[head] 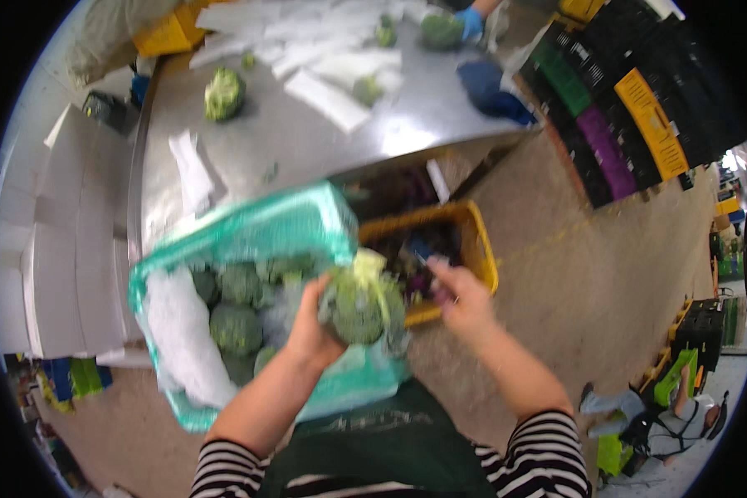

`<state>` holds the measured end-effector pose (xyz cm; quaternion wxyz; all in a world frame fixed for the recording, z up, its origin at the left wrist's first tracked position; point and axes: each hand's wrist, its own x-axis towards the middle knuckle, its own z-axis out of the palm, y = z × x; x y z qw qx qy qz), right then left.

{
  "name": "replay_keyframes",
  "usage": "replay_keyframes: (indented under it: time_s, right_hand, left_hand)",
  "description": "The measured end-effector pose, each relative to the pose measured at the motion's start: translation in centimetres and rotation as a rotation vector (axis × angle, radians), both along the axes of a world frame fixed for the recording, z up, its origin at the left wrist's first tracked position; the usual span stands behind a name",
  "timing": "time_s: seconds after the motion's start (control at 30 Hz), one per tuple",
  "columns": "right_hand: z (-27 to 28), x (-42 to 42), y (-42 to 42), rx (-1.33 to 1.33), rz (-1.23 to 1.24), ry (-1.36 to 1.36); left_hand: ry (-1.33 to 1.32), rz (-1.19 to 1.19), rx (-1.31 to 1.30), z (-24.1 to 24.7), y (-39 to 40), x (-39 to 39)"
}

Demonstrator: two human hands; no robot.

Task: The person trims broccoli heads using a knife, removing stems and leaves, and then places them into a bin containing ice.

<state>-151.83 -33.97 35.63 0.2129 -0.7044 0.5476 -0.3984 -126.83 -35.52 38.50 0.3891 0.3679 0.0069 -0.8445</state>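
Observation:
My left hand [314,327] holds a broccoli head [361,311] with its pale stalk pointing up, over the right side of a green crate [243,227]. In my right hand [464,299], just right of the stalk and apart from it, is a small blurred knife [420,257]. Several broccoli heads [236,328] lie in the crate beside a white, crumpled packing sheet [183,339]. Below the knife stands a yellow crate [487,249] holding dark and purple trimmings.
A metal table [255,143] ahead bears a broccoli head [224,93], white paper sheets [327,99] and a dark blue cloth [492,93]. At its far side is another person's blue-gloved hand [470,23] by broccoli. Stacked crates [650,124] stand right; a person [672,429] is lower right.

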Motion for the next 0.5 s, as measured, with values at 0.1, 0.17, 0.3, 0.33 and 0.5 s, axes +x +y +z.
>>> replay_keyframes:
  time_s: [0.1,0.17,0.3,0.33,0.5]
  right_hand:
    - [2.5,-3.2,-0.2,-0.115,-0.005,0.381]
    - [2.1,-1.7,-0.9,-0.269,0.068,0.484]
    - [1.1,-1.5,0.3,-0.281,0.053,0.516]
    - [1.5,-1.7,-0.2,-0.291,0.041,0.563]
    - [1.8,-1.4,-2.2,-0.443,0.194,0.545]
  left_hand:
    - [0.006,-0.015,0.047,0.6,-1.1,-1.6]
    - [0.147,-0.014,-0.096,0.8,-0.5,-0.2]
    - [0.228,-0.019,-0.072,-0.7,1.3,0.0]
    - [0.133,-0.021,-0.048,-0.2,1.1,-0.2]
    - [0.056,-0.088,-0.025,0.7,0.9,-0.2]
